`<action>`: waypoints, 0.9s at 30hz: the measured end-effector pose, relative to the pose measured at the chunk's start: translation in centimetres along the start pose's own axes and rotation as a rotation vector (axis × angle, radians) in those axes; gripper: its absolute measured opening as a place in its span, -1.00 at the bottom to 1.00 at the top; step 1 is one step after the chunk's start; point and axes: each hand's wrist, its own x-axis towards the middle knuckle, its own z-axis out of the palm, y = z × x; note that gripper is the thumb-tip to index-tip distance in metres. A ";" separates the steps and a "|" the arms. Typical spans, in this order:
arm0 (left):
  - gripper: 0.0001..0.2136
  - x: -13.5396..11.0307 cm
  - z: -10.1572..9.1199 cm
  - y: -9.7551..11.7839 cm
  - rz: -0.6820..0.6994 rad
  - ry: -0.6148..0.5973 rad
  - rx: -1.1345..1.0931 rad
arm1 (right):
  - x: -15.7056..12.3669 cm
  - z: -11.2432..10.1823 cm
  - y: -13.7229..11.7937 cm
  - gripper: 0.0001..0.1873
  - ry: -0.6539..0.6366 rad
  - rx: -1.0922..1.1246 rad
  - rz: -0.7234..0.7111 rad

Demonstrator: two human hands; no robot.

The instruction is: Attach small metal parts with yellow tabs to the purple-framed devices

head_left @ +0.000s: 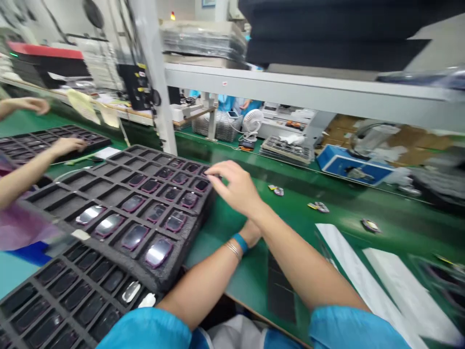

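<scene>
A black foam tray (119, 208) lies tilted on the green mat, its compartments holding glossy oval parts with purple rims, such as the one (159, 252) near its front. My right hand (232, 186) rests on the tray's right corner, holding nothing visible. My left hand (250, 232) sits beside the tray's right edge, mostly hidden under my right forearm, with a blue wristband and a thin metal bracelet at its wrist. A second foam tray (61, 295) lies below the first, at the lower left, with dark parts and white pieces in it.
A co-worker's hands (65, 145) reach over another black tray at the far left. Small loose parts (319, 207) and white sheets (363, 286) lie on the green mat to the right. A metal shelf (290, 82) crosses above, and a blue box (352, 165) stands beyond.
</scene>
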 end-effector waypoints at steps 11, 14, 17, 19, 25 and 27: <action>-0.51 -2.1 3.1 0.7 -0.070 -0.304 0.013 | -22.2 -10.7 2.5 -0.92 0.270 0.149 0.579; -0.52 -2.3 4.2 0.7 -0.053 -0.348 0.075 | -22.5 -11.2 1.7 -0.94 0.269 0.100 0.550; -0.52 -1.8 4.7 0.7 -0.027 -0.341 0.142 | -22.5 -12.0 2.0 -0.95 0.265 0.105 0.542; -0.50 -1.3 4.8 0.6 -0.014 -0.331 0.184 | -22.7 -12.4 2.5 -0.96 0.254 0.091 0.542; -0.54 -0.8 4.1 -0.6 -0.054 -0.309 0.233 | -24.0 -11.4 3.9 -0.98 0.218 0.169 0.619; -0.56 -0.9 3.8 -1.0 -0.083 -0.281 0.244 | -24.3 -10.4 3.9 -0.97 0.209 0.183 0.642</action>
